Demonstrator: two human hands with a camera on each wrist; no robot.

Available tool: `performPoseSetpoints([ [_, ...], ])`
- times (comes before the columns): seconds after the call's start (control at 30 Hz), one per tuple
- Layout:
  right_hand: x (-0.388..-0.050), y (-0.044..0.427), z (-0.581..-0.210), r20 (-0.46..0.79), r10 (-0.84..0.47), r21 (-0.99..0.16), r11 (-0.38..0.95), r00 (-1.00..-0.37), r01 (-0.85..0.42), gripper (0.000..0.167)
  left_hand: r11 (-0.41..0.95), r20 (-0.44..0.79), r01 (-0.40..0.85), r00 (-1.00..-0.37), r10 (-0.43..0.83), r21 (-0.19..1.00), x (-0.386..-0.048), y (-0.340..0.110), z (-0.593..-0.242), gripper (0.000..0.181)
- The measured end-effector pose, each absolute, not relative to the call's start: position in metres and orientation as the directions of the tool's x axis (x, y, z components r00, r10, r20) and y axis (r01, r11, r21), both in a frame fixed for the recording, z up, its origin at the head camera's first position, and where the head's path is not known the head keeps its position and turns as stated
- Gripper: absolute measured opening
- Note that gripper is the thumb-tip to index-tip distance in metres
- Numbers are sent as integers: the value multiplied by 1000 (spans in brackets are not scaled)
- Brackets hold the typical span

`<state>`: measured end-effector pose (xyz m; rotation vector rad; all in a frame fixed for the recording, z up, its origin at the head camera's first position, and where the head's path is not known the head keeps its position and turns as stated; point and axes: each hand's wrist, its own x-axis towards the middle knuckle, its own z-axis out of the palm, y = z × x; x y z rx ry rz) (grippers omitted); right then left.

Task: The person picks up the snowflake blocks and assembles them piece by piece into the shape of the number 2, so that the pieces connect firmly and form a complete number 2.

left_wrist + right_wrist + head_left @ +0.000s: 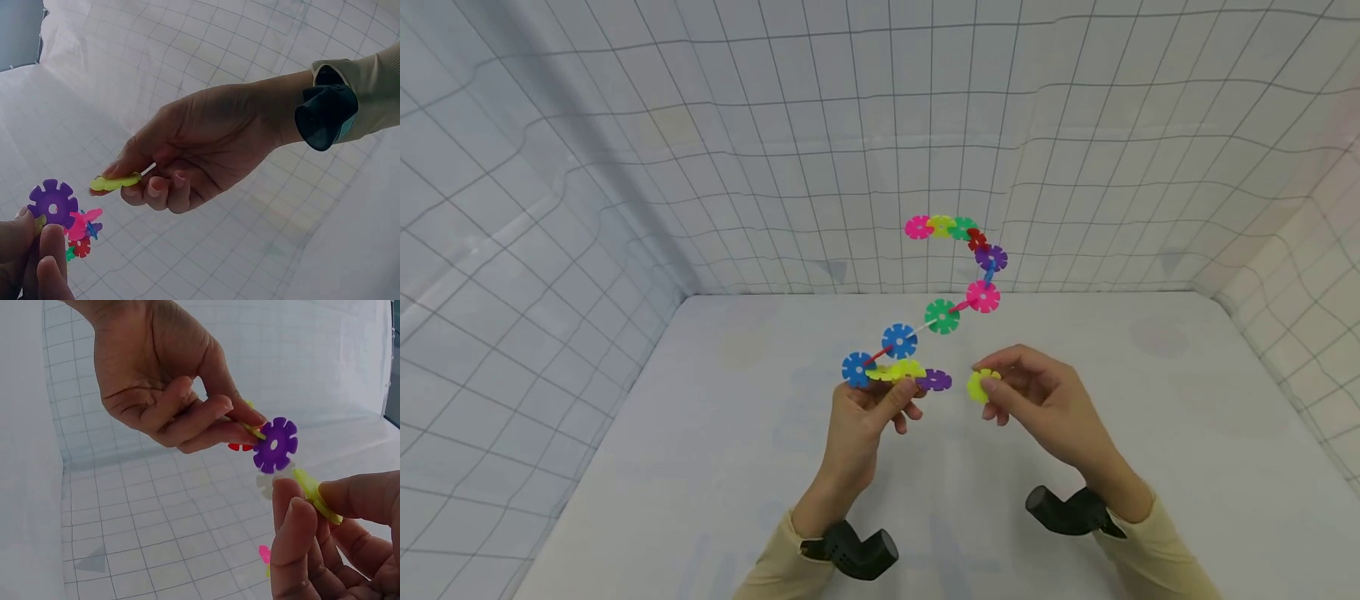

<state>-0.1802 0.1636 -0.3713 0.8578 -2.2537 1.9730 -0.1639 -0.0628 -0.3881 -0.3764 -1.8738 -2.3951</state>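
My left hand [859, 425] pinches a yellow snowflake disc [908, 371] near one end of a curved chain of interlocking plastic discs. A purple disc [936, 380] forms that end and points toward my right hand [1048, 402]. Between right thumb and fingers sits a single loose yellow disc [982, 386], apart from the purple one by a small gap. From a blue disc [857, 369] the chain runs up and away through a green disc [942, 317] and a pink disc [982, 297]. It curls back left to another pink disc [917, 227]. The right wrist view shows the purple disc's [275, 445] slotted rim.
A white table [737, 467] lies under both hands. White walls with a grey grid [850, 125] enclose it at the back and sides. Black wrist cameras [859, 552] are strapped over both beige sleeves [1157, 554].
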Motion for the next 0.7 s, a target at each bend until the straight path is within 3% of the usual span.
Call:
performPoseSetpoints([
  [0.7, -168, 155, -371, 562, -399, -783, 26, -725, -621, 37, -239, 234, 198, -963, 134, 951, -160, -61, -387, 27],
])
